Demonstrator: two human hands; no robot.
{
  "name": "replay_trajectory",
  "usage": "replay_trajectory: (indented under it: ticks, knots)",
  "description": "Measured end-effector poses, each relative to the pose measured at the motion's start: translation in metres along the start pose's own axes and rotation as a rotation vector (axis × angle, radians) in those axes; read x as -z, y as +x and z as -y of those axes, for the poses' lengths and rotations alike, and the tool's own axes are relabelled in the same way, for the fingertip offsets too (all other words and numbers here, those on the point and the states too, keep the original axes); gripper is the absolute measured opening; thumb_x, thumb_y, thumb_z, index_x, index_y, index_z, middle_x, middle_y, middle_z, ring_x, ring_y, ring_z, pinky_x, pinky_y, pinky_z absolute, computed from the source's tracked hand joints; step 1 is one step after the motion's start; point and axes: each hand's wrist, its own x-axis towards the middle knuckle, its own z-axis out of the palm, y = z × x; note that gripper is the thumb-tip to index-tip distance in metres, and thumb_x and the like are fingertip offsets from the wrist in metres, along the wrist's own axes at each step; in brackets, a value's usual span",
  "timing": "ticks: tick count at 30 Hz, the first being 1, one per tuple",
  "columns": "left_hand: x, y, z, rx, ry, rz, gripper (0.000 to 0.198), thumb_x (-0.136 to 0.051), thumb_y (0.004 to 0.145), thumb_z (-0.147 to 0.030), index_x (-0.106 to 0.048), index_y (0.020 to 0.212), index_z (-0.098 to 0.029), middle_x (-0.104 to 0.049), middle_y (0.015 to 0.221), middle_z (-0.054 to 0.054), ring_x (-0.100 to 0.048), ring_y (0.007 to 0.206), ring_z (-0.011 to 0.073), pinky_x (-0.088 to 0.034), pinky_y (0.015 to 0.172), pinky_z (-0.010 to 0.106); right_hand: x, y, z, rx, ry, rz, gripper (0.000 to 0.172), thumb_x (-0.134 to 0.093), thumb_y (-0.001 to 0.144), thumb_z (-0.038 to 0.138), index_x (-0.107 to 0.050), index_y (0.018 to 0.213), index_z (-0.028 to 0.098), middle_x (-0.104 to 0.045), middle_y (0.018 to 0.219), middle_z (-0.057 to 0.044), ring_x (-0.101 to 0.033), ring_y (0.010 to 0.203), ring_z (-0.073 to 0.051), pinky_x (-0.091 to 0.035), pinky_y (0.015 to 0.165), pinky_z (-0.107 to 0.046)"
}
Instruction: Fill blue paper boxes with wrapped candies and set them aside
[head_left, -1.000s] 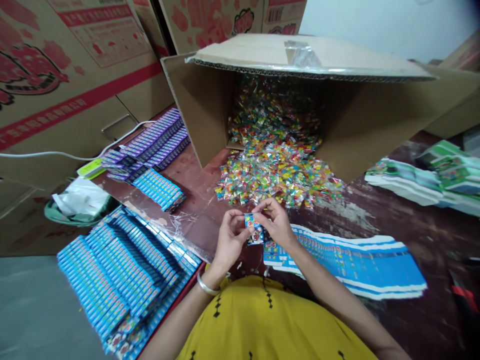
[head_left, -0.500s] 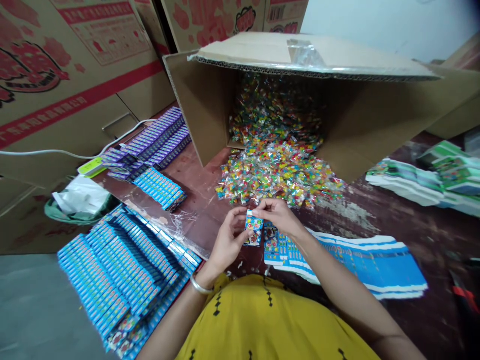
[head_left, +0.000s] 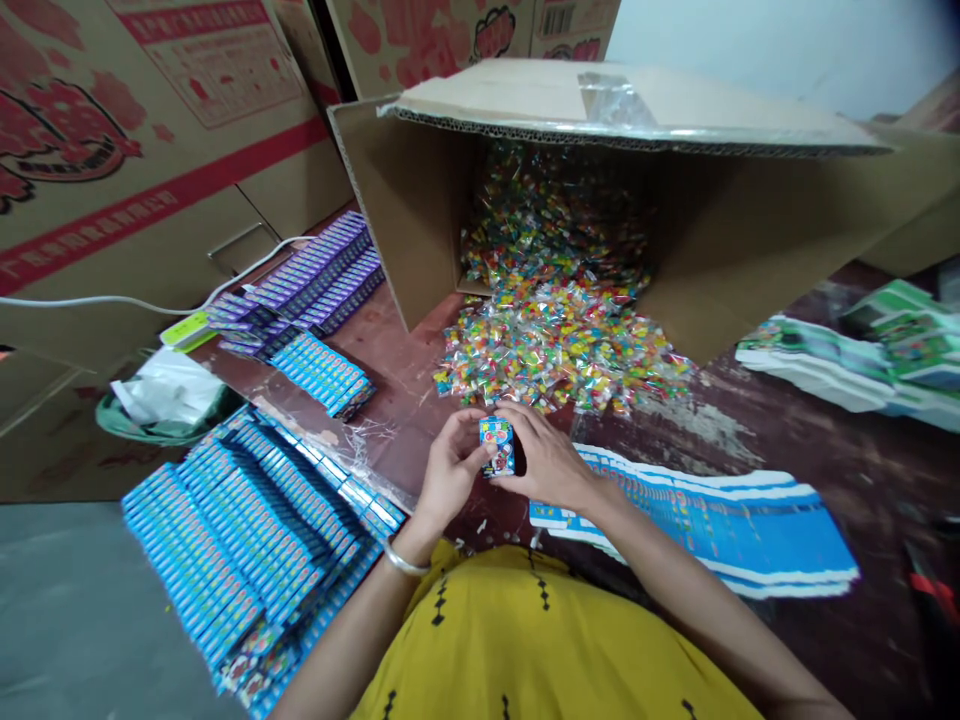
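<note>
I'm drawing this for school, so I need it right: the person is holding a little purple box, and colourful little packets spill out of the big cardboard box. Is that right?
Not quite: the little printed box being held is blue, not purple, as the head view shows. The colourful little packets do spill out of the big cardboard box.

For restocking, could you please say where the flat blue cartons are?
In the head view, the flat blue cartons lie on the table right of centre, partly behind the right forearm.
</note>
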Motion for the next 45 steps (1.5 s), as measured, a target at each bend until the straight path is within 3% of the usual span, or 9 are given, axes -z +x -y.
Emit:
replay_trajectory:
  ticks: [7,11,13,16,23,28,31,36,45]
  knots:
    - [0.008,-0.001,0.003,0.105,0.128,-0.037,0.030,-0.072,0.076,-0.036,-0.059,0.093,-0.015,-0.066,0.084,0.003,-0.062,0.075,0.0142,-0.049,0.071,0.026,-0.010,0.004,-0.001,0.042,-0.024,-0.068,0.087,-0.075,0.070,0.040,-0.033,0.143,0.020,-0.042,0.144,-0.013,-0.037,0.135,-0.028,-0.034,0.112,-0.046]
    - [0.048,0.003,-0.008,-0.093,0.619,-0.297,0.025,-0.066,0.080,-0.038,-0.061,0.092,-0.016,-0.064,0.087,0.005,-0.061,0.076,0.0182,-0.048,0.073,0.031,-0.009,0.001,-0.002,-0.002,-0.019,-0.023,0.105,-0.076,0.072,0.043,-0.011,0.152,0.026,-0.029,0.154,-0.010,-0.028,0.141,-0.029,-0.032,0.114,-0.048]
    - [0.077,0.007,-0.017,-0.223,1.054,-0.468,0.021,-0.062,0.083,-0.034,-0.063,0.094,-0.017,-0.062,0.094,0.009,-0.058,0.088,0.0236,-0.046,0.081,0.037,-0.007,-0.002,-0.005,-0.041,-0.023,-0.039,0.092,-0.069,0.080,0.040,-0.012,0.152,0.029,-0.031,0.153,-0.008,-0.031,0.140,-0.027,-0.035,0.113,-0.047]
    - [0.117,0.015,-0.025,-0.261,1.526,-0.552,0.022,-0.056,0.086,-0.031,-0.066,0.101,-0.018,-0.061,0.097,0.012,-0.051,0.096,0.0294,-0.041,0.086,0.042,-0.005,-0.006,-0.013,-0.098,-0.024,-0.072,0.074,-0.061,0.086,0.035,-0.022,0.149,0.031,-0.039,0.148,-0.007,-0.039,0.136,-0.026,-0.038,0.111,-0.046]
    - [0.149,0.035,-0.028,-0.195,1.720,-0.672,0.033,-0.057,0.085,-0.036,-0.063,0.112,-0.017,-0.058,0.096,0.013,-0.049,0.094,0.0317,-0.039,0.081,0.041,-0.004,-0.018,-0.020,-0.203,0.013,-0.081,0.066,-0.059,0.088,0.035,-0.028,0.146,0.030,-0.043,0.144,-0.008,-0.047,0.129,-0.026,-0.045,0.103,-0.044]
    - [0.111,0.028,-0.026,-0.362,1.440,-0.599,0.035,-0.062,0.084,-0.038,-0.057,0.111,-0.017,-0.059,0.097,0.010,-0.051,0.094,0.0279,-0.041,0.084,0.040,0.013,-0.027,-0.037,-0.268,0.014,-0.205,0.048,-0.052,0.092,0.033,-0.042,0.138,0.026,-0.056,0.129,-0.008,-0.060,0.110,-0.023,-0.051,0.091,-0.037]
    - [0.057,0.012,-0.009,-0.393,1.230,-0.300,0.039,-0.067,0.079,-0.048,-0.056,0.103,-0.020,-0.059,0.095,0.007,-0.053,0.090,0.0243,-0.043,0.081,0.037,0.023,-0.027,-0.055,-0.288,-0.084,-0.267,0.028,-0.044,0.095,0.026,-0.060,0.117,0.022,-0.064,0.112,-0.007,-0.063,0.101,-0.021,-0.049,0.090,-0.035]
    - [-0.023,-0.012,0.029,-0.309,1.275,0.158,0.067,-0.079,0.061,-0.057,-0.054,0.111,-0.020,-0.058,0.102,0.007,-0.052,0.097,0.0267,-0.044,0.083,0.040,0.021,-0.024,-0.064,-0.308,-0.278,-0.096,0.026,-0.046,0.095,0.026,-0.071,0.097,0.022,-0.066,0.099,-0.006,-0.062,0.093,-0.020,-0.047,0.085,-0.031]
    - [-0.035,-0.013,0.044,-0.237,1.351,0.181,0.069,-0.084,0.060,-0.045,-0.051,0.114,-0.019,-0.057,0.107,0.010,-0.051,0.103,0.0312,-0.043,0.086,0.047,0.018,-0.030,-0.051,-0.111,-0.237,-0.072,0.021,-0.055,0.091,0.030,-0.071,0.103,0.026,-0.061,0.120,-0.007,-0.052,0.114,-0.026,-0.045,0.095,-0.040]
